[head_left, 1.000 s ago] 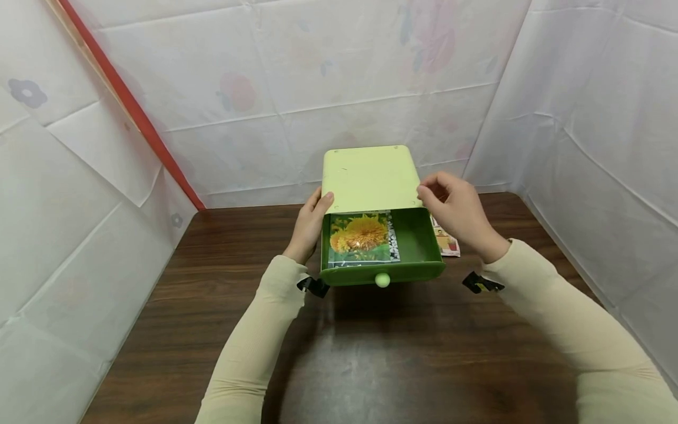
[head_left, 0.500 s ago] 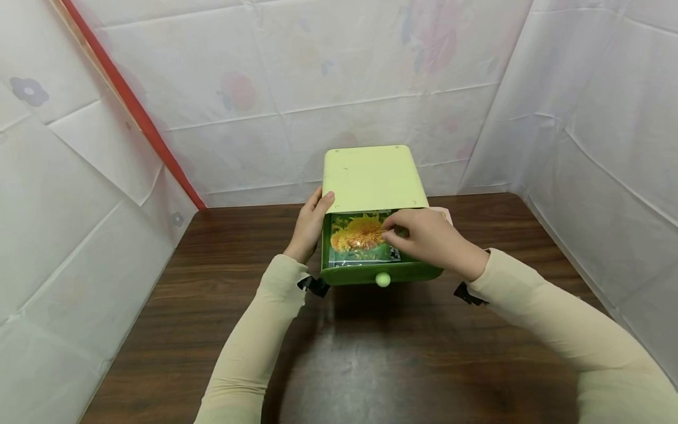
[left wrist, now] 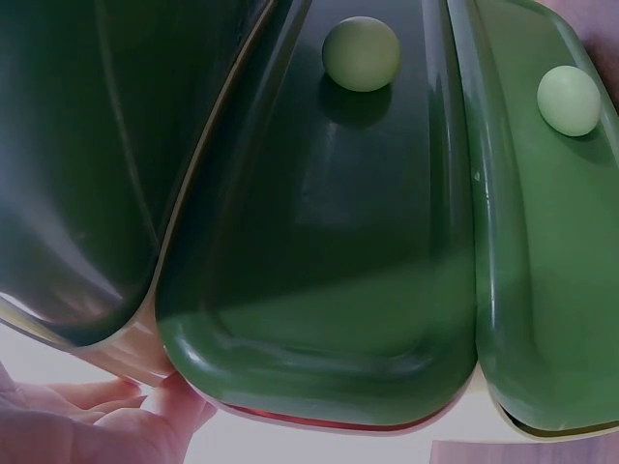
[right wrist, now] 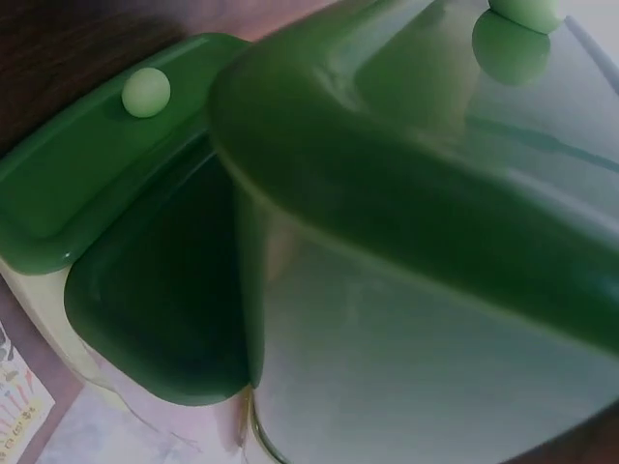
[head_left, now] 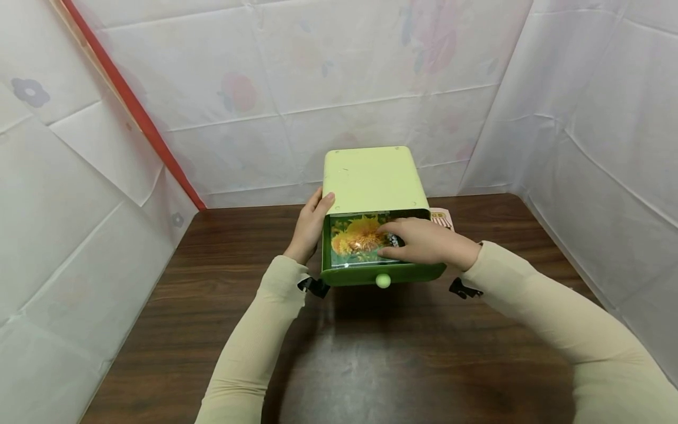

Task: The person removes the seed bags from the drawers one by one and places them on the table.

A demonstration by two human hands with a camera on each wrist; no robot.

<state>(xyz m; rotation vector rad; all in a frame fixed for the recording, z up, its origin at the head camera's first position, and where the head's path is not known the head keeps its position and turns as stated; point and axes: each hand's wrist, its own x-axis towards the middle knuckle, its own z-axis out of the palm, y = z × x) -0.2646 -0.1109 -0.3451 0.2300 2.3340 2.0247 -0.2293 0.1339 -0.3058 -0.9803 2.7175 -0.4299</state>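
Note:
A small cabinet (head_left: 373,176) with a pale yellow-green top stands on the table. Its green top drawer (head_left: 352,277), with a round light-green knob (head_left: 383,281), is pulled out. Inside lies a flat, glossy packet (head_left: 356,235) printed with orange flowers. My left hand (head_left: 306,227) rests along the cabinet's left side, thumb over the top edge; its fingers (left wrist: 116,416) also show in the left wrist view. My right hand (head_left: 424,240) reaches into the drawer, thumb and fingers spread over the packet's right part. The drawer hides that hand in the right wrist view.
Lower drawers (left wrist: 329,242) with round knobs sit beneath the pulled-out one. A colourfully printed sheet or packet (head_left: 441,218) lies on the dark wooden table (head_left: 371,365), right of the cabinet. White patterned cloth (head_left: 296,88) encloses the back and sides.
My right hand has moved left from the cabinet's right top corner into the drawer, and its thumb and fingers have spread over the packet. My left hand has stayed in place.

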